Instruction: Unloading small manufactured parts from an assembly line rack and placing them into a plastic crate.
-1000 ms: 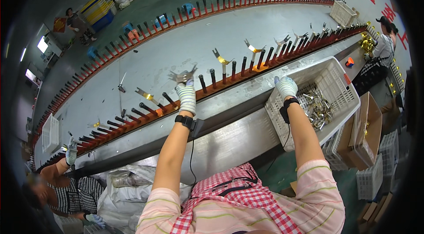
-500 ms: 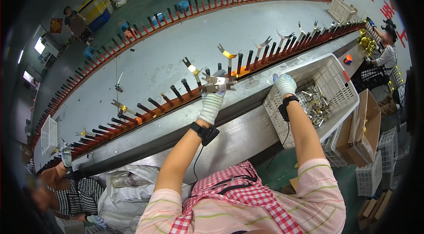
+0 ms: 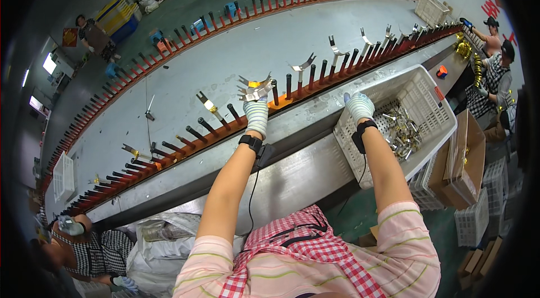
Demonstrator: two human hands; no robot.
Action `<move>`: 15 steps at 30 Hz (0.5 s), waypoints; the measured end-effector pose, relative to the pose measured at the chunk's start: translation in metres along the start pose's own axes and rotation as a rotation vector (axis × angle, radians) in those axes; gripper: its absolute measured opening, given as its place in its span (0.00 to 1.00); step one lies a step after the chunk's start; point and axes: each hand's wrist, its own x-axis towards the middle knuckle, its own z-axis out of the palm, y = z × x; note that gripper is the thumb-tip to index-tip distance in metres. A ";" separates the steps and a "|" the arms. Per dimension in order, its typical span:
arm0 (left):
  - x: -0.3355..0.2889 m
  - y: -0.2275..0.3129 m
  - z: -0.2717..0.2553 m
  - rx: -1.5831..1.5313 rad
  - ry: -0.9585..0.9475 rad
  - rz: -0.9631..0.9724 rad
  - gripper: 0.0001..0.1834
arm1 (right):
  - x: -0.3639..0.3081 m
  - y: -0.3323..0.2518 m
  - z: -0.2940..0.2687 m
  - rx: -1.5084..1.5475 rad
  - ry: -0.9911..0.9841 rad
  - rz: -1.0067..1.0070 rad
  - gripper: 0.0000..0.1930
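Note:
My left hand, in a striped knit glove, is closed around shiny forked metal pieces beside a row of upright black-tipped red pegs. A forked piece with a yellow part shows right behind them; whether they touch is unclear. My right hand, gloved alike, hovers at the near-left part of a white plastic crate, its thumb apart and nothing visible in it. Loose metal pieces lie in that crate. Other forked pieces sit on pegs along the row.
A grey table lies inside the loop of pegs. Cardboard boxes and white crates stand at the right. Co-workers sit at lower left and far right. A white sack lies at my left.
The pegs and the forked pieces on them have shifted left along the row. My left hand has moved left with its metal pieces. My right hand has barely moved.

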 end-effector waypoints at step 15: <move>-0.020 0.052 0.018 -0.050 0.154 0.169 0.13 | 0.062 0.058 -0.020 -0.019 -0.074 0.030 0.27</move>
